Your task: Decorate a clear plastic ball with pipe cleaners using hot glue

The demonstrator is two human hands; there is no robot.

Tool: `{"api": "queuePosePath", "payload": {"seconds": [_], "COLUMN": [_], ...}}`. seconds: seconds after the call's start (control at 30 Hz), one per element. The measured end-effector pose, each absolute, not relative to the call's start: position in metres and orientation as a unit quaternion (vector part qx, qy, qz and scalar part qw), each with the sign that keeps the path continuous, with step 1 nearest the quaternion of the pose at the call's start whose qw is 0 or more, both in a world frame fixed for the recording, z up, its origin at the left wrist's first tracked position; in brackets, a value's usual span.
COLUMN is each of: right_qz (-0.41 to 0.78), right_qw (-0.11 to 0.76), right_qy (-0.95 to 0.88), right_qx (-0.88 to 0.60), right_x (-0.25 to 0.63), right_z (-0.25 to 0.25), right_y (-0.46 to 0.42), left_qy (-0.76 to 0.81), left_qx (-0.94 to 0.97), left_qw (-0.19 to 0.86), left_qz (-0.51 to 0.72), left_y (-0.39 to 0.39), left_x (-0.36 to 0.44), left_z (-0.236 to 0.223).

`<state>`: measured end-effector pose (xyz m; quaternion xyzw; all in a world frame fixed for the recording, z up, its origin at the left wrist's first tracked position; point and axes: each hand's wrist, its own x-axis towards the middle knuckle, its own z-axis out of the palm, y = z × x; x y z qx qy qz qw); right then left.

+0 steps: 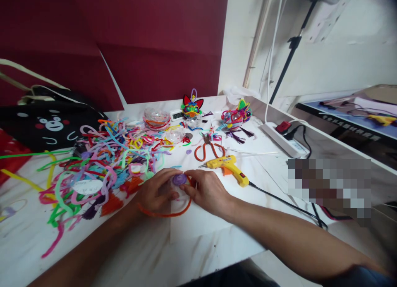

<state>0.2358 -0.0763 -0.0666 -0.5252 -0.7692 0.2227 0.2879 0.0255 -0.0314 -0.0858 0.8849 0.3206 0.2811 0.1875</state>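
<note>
My left hand (157, 191) is closed around a small, clear-looking piece that is mostly hidden by the fingers. A purple pipe cleaner coil (179, 179) sits on top of that piece, between both hands. Against its right side, the fingers of my right hand (208, 191) are pinched on an orange pipe cleaner (176, 215). The rest of the orange strand loops down toward me and reaches my left wrist. Just beyond my right hand lies a yellow glue gun (231, 168), nozzle pointing left. Orange-handled scissors (209, 148) rest behind it, blades facing away.
Tangled pipe cleaners (102, 163) cover the table's left side. Behind stand clear bowls (156, 118), a colourful animal-head ornament (192, 107) and a fish-like ornament (237, 115). A power strip (285, 140) lies along the right ledge; the glue gun's black cord (288, 202) runs right.
</note>
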Motion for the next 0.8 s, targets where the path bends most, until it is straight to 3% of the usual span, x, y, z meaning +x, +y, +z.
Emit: {"api": "queuePosePath", "payload": {"seconds": [0.8], "right_qz": [0.171], "right_qw": [0.224], "right_qy": [-0.800], "right_qx": [-0.529], "right_x": [0.236], "right_z": [-0.057], "right_y": [-0.086], "left_qy": [0.330], "left_qx": [0.904], "left_qw": [0.129], "left_qz": [0.240], "left_y": [-0.032], "left_x": [0.014], "left_z": [-0.096]}}
